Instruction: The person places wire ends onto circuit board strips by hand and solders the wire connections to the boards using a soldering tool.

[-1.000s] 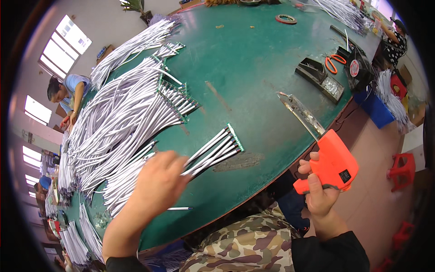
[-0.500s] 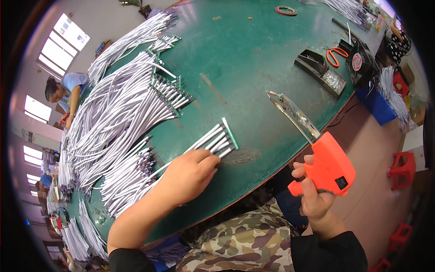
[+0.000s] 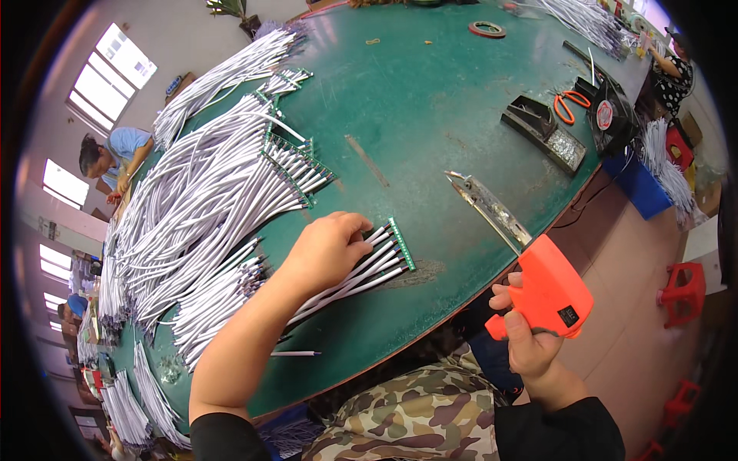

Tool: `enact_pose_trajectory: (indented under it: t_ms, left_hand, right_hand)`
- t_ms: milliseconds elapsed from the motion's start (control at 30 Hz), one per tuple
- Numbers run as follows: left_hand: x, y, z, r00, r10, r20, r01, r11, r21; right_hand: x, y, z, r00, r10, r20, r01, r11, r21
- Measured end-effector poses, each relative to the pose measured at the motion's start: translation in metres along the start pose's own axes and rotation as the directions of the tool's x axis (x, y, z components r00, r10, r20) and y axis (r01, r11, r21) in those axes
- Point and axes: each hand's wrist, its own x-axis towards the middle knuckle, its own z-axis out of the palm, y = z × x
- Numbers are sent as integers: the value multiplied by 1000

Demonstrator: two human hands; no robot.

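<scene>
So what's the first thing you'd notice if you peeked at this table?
Probably the bright orange tool with a long metal nose, gripped in the right hand just off the table's near edge. Next, the huge heap of white cables sprawling over the left side of the green table. In the middle, the left hand presses down on a small row of cables joined to a green strip.

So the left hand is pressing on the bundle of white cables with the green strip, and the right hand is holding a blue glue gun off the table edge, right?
Not quite: the glue gun is orange, not blue, as the head view shows. The rest holds: the left hand rests on the bundle of white cables ending in a green strip, and the right hand holds the gun just off the edge of the green table.
</scene>
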Motion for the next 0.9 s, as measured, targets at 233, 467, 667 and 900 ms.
enact_pose_trajectory:
  t_ms: [233, 467, 667, 900]
  left_hand:
    - [13, -19, -3, 986, -77, 147, 133, 899, -417]
    - [10, -17, -5, 968, -173, 181, 236, 876, -421]
    - [10, -24, -2, 979, 192, -64, -198, 974, -109]
    - [17, -12, 1, 988, -142, 66, 156, 943, -293]
  right_hand:
    - [1, 2, -1, 999, 9, -37, -9, 1000, 10]
    - [3, 4, -3, 999, 16, -43, -17, 1000, -23]
    - [4, -1, 1, 996, 64, -60, -65, 998, -8]
    - [4, 1, 3, 997, 56, -54, -58, 998, -34]
